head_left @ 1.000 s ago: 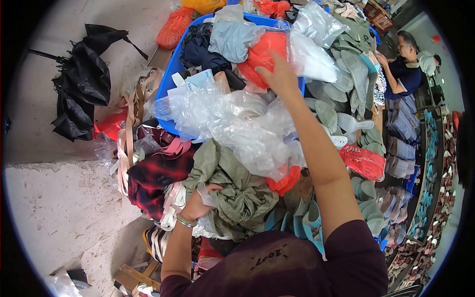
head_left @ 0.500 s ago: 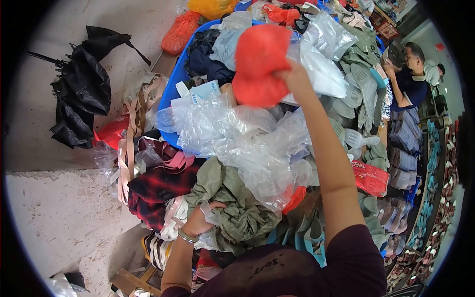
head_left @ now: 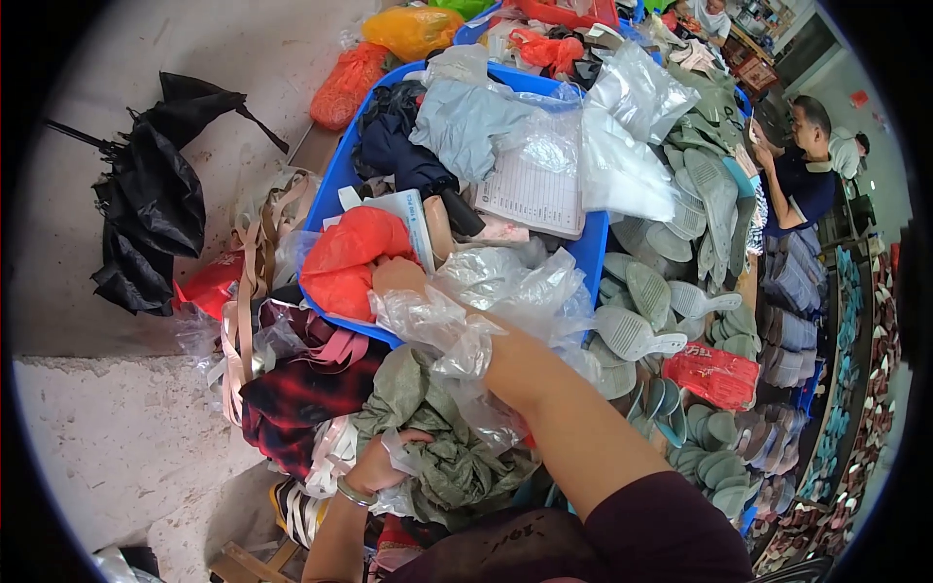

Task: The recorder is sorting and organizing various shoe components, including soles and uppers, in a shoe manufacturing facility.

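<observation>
My right hand point(head_left: 397, 276) reaches into the near left end of a blue plastic bin point(head_left: 335, 189) and is closed on a crumpled red plastic bag point(head_left: 355, 255). Its fingertips are partly hidden by the red plastic. Clear plastic bags point(head_left: 505, 282) drape over my right wrist and the bin's near side. Lower down, my left hand point(head_left: 377, 466) grips a crumpled grey-green woven sack point(head_left: 466, 457), with a scrap of clear film by its fingers. Beside the red bag stand a white and blue box point(head_left: 412, 219) and a printed form sheet point(head_left: 533, 189).
Grey shoe soles point(head_left: 671, 233) are heaped to the right, with a red packet point(head_left: 711, 375) among them. A folded black umbrella point(head_left: 155, 194) lies at the left. Red-and-black checked cloth point(head_left: 301, 398) sits near my left hand. A co-worker point(head_left: 802, 175) is at the far right.
My right hand has brought the red bag down and left, from above the bin to its near left end. The form sheet has come into sight. My left hand stays on the sack.
</observation>
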`<action>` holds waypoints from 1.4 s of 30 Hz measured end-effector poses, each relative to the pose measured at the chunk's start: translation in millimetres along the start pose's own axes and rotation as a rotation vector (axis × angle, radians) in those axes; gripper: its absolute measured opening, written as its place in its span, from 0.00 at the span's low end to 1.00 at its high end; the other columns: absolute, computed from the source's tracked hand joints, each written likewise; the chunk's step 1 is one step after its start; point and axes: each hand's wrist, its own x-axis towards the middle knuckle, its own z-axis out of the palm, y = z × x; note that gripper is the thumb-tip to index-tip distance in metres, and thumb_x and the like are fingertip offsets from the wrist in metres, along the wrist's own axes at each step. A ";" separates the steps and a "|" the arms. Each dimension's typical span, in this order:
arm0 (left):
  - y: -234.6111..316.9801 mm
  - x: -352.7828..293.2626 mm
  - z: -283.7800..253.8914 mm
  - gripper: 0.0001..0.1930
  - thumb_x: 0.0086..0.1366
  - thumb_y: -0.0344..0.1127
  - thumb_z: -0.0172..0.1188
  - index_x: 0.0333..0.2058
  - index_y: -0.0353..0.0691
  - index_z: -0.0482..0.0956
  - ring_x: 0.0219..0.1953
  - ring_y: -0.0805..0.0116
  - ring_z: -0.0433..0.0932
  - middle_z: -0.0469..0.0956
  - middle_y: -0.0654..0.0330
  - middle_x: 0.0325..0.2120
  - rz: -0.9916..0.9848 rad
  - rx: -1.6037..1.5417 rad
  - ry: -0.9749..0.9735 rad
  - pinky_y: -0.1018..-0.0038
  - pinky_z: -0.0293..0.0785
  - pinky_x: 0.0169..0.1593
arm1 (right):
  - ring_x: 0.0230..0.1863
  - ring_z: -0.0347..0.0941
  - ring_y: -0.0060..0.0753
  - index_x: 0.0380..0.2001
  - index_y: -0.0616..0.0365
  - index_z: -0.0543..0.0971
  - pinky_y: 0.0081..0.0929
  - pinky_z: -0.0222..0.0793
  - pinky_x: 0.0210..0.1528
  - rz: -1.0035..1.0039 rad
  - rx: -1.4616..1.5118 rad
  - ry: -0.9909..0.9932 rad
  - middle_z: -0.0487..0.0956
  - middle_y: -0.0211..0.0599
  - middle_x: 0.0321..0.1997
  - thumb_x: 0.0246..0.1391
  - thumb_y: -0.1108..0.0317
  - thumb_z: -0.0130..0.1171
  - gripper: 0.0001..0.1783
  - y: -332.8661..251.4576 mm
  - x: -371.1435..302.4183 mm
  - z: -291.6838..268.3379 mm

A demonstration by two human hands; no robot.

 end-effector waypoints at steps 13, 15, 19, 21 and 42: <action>5.3 14.4 -8.7 0.22 0.47 0.29 0.63 0.45 0.47 0.77 0.35 0.57 0.79 0.80 0.58 0.36 -0.012 0.034 -0.114 0.71 0.73 0.39 | 0.55 0.70 0.49 0.59 0.50 0.66 0.38 0.68 0.53 0.240 0.023 0.658 0.61 0.50 0.64 0.45 0.63 0.61 0.35 223.4 50.1 -129.0; 5.1 12.0 -11.0 0.23 0.47 0.29 0.63 0.45 0.47 0.77 0.35 0.57 0.79 0.80 0.58 0.36 -0.010 0.006 -0.106 0.71 0.73 0.39 | 0.53 0.71 0.48 0.56 0.52 0.69 0.39 0.68 0.51 0.190 0.087 0.722 0.67 0.50 0.59 0.45 0.66 0.60 0.30 240.4 40.9 -122.1; 0.4 10.6 -12.0 0.23 0.47 0.29 0.63 0.46 0.47 0.77 0.34 0.58 0.79 0.80 0.58 0.36 0.006 -0.014 -0.116 0.71 0.73 0.38 | 0.46 0.75 0.39 0.44 0.59 0.77 0.29 0.69 0.47 0.237 0.624 0.872 0.79 0.43 0.43 0.47 0.72 0.57 0.17 199.8 -2.7 -139.0; -5.2 11.7 -10.7 0.23 0.46 0.29 0.63 0.46 0.47 0.77 0.34 0.58 0.79 0.80 0.57 0.36 0.006 -0.021 -0.126 0.71 0.73 0.38 | 0.43 0.75 0.36 0.40 0.62 0.77 0.25 0.68 0.45 0.001 0.559 1.056 0.78 0.42 0.40 0.48 0.75 0.56 0.14 172.7 0.4 -134.5; 6.0 12.6 -9.6 0.22 0.46 0.31 0.64 0.44 0.45 0.78 0.35 0.57 0.79 0.80 0.56 0.35 -0.017 -0.030 -0.089 0.70 0.73 0.39 | 0.61 0.61 0.50 0.57 0.57 0.66 0.41 0.58 0.61 -0.519 0.351 0.552 0.66 0.47 0.60 0.44 0.68 0.60 0.34 97.1 22.9 -118.1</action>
